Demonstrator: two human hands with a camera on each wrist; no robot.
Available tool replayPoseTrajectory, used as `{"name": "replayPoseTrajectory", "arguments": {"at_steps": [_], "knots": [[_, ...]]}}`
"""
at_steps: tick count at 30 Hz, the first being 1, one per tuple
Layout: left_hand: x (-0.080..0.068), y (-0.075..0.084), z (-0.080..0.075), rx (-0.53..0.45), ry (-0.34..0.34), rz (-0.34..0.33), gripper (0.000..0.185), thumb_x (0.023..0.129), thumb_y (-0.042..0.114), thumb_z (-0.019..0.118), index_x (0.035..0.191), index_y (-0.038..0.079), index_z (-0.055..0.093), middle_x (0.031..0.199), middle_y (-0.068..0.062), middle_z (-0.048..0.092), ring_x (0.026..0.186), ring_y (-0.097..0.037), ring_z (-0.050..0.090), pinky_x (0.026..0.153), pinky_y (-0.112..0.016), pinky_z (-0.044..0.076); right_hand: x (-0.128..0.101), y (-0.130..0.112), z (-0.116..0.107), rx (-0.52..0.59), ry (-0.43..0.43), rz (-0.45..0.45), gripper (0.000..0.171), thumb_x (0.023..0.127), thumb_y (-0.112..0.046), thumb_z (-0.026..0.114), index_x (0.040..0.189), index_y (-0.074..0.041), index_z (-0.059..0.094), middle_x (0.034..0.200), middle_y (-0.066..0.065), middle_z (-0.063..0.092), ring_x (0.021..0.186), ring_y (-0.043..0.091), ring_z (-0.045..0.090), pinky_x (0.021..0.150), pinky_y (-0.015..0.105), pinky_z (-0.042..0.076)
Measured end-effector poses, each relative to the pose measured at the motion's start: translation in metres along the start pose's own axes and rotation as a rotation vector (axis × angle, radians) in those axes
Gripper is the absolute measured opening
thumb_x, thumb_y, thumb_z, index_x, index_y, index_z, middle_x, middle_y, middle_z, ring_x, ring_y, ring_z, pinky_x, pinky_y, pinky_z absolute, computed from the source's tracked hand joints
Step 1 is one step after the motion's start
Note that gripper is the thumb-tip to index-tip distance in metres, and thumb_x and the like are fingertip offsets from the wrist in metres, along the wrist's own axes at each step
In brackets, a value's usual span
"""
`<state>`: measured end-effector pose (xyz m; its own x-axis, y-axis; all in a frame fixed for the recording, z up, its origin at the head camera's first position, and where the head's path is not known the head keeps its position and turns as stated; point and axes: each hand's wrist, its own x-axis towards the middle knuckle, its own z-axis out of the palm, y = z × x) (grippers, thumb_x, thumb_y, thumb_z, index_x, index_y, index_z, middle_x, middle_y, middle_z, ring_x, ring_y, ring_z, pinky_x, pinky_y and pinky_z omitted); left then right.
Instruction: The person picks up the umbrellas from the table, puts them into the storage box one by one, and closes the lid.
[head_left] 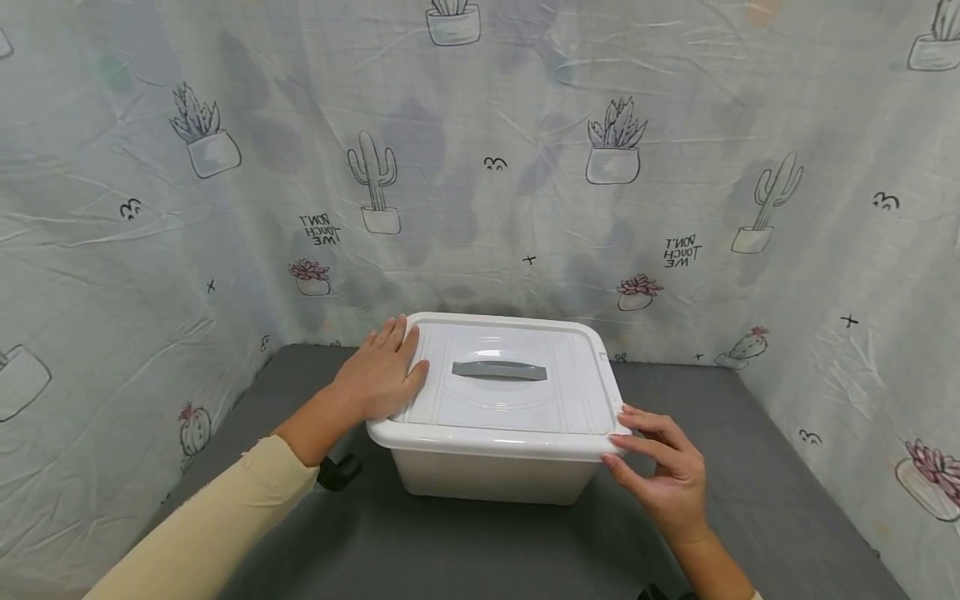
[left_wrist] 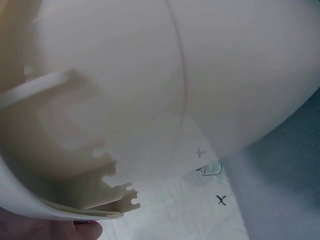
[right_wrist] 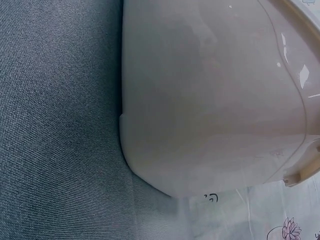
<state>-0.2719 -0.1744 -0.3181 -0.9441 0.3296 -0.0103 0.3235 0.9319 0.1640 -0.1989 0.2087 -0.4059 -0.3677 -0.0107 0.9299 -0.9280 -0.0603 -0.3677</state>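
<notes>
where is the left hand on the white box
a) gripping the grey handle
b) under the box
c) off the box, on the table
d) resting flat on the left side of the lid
d: in the head view the left hand lies with straight fingers on the left part of the lid of the white box, beside the grey handle and not touching it.

Cloth lettering, 10 o'clock of box: pale cactus-print fabric backdrop [head_left: 480,125] bears "DON'T TOUCH ME" [head_left: 320,229], mirror-reversed.
Cloth lettering, 2 o'clock of box: same words [head_left: 682,251], likewise reversed.
White plastic lidded storage box [head_left: 495,467]: no readable marking.
</notes>
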Motion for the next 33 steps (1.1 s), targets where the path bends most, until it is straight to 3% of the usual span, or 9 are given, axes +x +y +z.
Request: {"name": "replayPoseTrajectory", "arguments": {"at_steps": [33], "knots": [[-0.0021, -0.0004, -0.0001, -0.014, -0.001, 0.009, 0.069, 0.110, 0.045, 0.029, 0.164, 0.004, 0.016, 0.171, -0.021, 0.003, 0.160, -0.039, 0.004, 0.128, -0.060, 0.011, -0.0064, -0.0001, 0.0009, 0.070, 0.033, 0.030, 0.022, 0.074, 0.019, 0.080, 0.094, 0.021, 0.071, 0.117, 0.029, 0.066, 0.127, 0.034, 0.063, 0.109, 0.032, 0.051]]}}
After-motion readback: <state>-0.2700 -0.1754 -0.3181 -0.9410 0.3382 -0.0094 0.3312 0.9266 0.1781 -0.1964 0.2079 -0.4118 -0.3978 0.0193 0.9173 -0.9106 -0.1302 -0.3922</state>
